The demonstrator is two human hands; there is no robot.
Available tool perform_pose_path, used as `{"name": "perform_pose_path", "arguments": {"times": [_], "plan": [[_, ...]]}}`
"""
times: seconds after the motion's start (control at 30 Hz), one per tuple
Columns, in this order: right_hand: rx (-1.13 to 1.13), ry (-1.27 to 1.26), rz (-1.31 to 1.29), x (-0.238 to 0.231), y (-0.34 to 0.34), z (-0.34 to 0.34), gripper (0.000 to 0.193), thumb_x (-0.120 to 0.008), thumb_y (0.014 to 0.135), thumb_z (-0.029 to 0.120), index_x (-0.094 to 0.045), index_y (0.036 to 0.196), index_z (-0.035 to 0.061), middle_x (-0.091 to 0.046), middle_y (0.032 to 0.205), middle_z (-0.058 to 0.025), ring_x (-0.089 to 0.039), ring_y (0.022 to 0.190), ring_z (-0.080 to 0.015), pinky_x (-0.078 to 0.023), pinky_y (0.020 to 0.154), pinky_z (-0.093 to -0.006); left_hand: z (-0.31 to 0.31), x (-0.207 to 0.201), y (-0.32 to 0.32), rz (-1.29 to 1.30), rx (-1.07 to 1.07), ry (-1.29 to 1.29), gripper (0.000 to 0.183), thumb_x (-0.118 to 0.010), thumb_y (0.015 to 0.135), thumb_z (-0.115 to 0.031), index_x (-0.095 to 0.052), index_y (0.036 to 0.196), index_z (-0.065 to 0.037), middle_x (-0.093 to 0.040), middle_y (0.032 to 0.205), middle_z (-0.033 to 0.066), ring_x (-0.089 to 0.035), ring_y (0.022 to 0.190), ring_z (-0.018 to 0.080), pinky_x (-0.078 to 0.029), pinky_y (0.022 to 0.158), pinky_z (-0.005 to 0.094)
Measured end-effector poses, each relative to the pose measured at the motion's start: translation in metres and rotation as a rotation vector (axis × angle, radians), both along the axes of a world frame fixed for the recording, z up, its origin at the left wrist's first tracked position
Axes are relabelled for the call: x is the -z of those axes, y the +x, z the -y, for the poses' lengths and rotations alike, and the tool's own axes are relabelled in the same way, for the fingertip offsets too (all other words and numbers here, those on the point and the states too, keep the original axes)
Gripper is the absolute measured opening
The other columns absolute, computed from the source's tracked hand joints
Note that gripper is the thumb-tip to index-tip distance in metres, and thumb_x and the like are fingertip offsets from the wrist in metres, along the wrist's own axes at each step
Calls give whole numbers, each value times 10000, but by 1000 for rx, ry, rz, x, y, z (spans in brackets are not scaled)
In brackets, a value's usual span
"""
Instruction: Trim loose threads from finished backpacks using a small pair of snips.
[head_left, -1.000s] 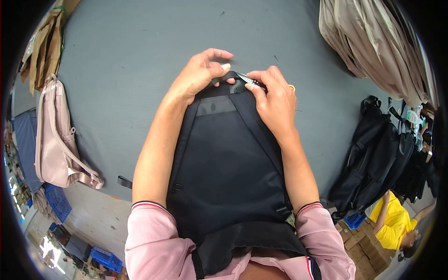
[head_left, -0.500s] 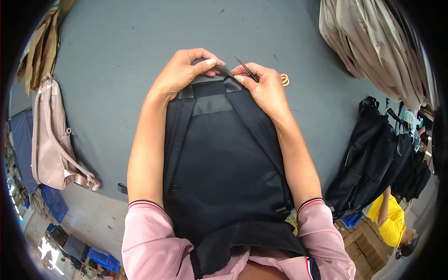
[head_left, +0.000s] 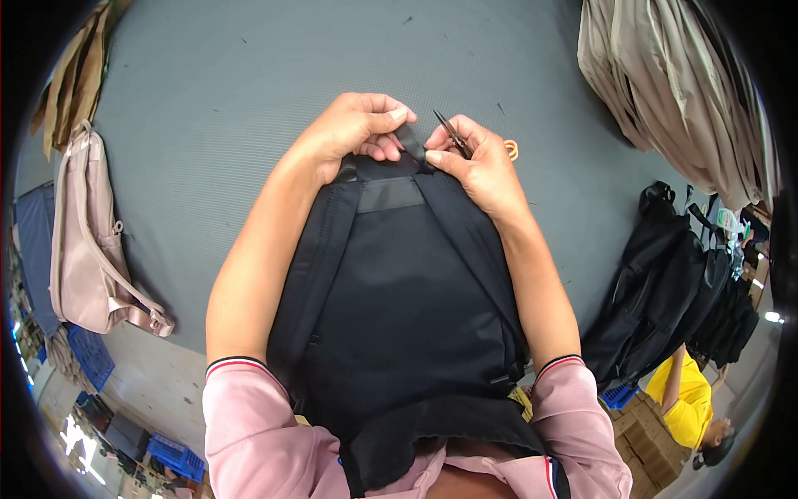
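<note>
A black backpack lies in front of me, its shoulder straps running along both sides and its top end pointing away. My left hand is closed, pinching the backpack's carry handle between thumb and fingers and lifting it. Close by on the right, my right hand grips a pair of small scissors. Their dark blades point up and left, and yellowish finger loops show behind the knuckles. The right thumb and index finger touch the handle's right end.
Grey matting covers the table, with bits of thread on it. At left stands a pink backpack; beige bags are stacked at far right. Black backpacks lie at the right edge. Beyond them is a person in a yellow shirt.
Both hands have shifted slightly right along with the top of the backpack. The left fingers now hold the carry handle bent more upright, and the scissors have moved right with the right hand.
</note>
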State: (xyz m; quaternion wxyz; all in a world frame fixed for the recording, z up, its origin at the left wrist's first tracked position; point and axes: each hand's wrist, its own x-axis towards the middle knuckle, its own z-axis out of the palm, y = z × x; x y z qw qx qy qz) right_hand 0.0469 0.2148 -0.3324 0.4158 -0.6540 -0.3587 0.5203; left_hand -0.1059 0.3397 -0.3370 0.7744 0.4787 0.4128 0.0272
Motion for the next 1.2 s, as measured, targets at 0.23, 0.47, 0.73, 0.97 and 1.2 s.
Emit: {"name": "perform_pose_path", "arguments": {"times": [0.23, 0.47, 0.73, 0.97, 1.2], "plan": [[-96, 220, 789, -33, 6, 4, 255, -674, 759, 112, -607, 1005, 121, -596, 900, -17, -605, 721, -235, -469, 658, -346, -2, 11, -3, 72, -10, 3, 230, -577, 910, -167, -622, 1046, 12, -616, 764, 68, -508, 506, 54, -423, 481, 183], [-449, 326, 1103, -49, 14, -5, 232, -667, 764, 86, -612, 984, 132, -569, 846, -25, -586, 748, -229, -433, 655, -346, -1, 11, -2, 115, -43, 35, 220, -613, 892, -171, -611, 1019, 9, -605, 711, 60, -491, 484, 55, -419, 482, 187], [-540, 373, 1182, -49, 17, -14, 222, -667, 750, 65, -631, 955, 139, -577, 822, -20, -579, 733, -222, -430, 642, -343, 2, 13, -1, 104, -43, 79, 204, -610, 903, -190, -609, 1006, -13, -577, 720, 19, -420, 461, 31, -357, 446, 174], [-568, 354, 983, -37, 31, -17, 267, -676, 749, 87, -643, 1001, 167, -598, 860, 3, -539, 688, -258, -463, 663, -359, 2, 9, -1, 99, -27, 78, 202, -611, 904, -191, -599, 1011, -20, -573, 707, 12, -412, 457, 29, -352, 449, 175], [-235, 248, 124, -11, 20, -17, 311, -665, 766, 42, -634, 1066, 117, -591, 876, -27, -576, 751, -151, -467, 649, -272, 3, 7, 0, 83, -26, 75, 207, -611, 908, -203, -596, 1014, -26, -554, 673, -9, -400, 458, 26, -337, 457, 173]]}}
